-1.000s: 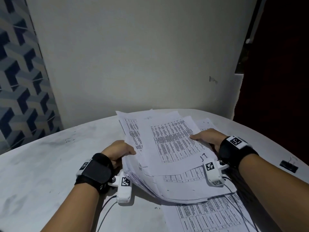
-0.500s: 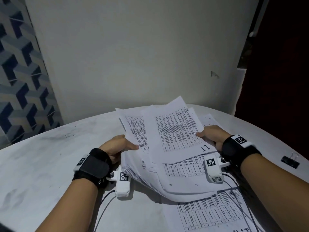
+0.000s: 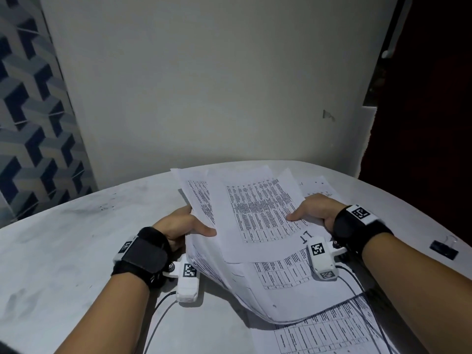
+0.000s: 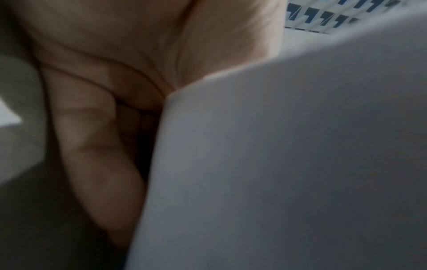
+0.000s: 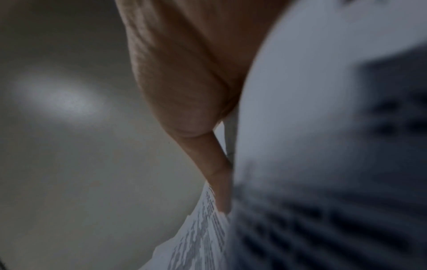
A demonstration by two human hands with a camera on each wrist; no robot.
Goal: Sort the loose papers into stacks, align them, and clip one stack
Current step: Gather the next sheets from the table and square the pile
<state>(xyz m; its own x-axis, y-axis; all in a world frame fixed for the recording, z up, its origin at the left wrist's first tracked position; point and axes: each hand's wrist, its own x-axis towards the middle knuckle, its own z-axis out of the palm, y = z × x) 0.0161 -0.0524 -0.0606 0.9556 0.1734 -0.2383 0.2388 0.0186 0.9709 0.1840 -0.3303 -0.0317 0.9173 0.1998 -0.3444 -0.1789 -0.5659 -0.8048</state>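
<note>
I've got the paper stack [image 3: 255, 226] mid-frame, lifted off the table [image 3: 76, 251], long axis running away from me. Left hand [image 3: 181, 226] pinches its left edge, right hand [image 3: 314, 213] its right. Binder clip [image 3: 443, 247] sits far right, nearer my right hand.

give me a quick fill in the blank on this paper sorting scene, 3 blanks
1. Both hands hold the bundle of papers; the left hand grips its ____ edge.
2. The black binder clip lies on the ____, apart from the papers.
3. The clip sits nearer the ____ hand.

Missing words: left; table; right
</note>
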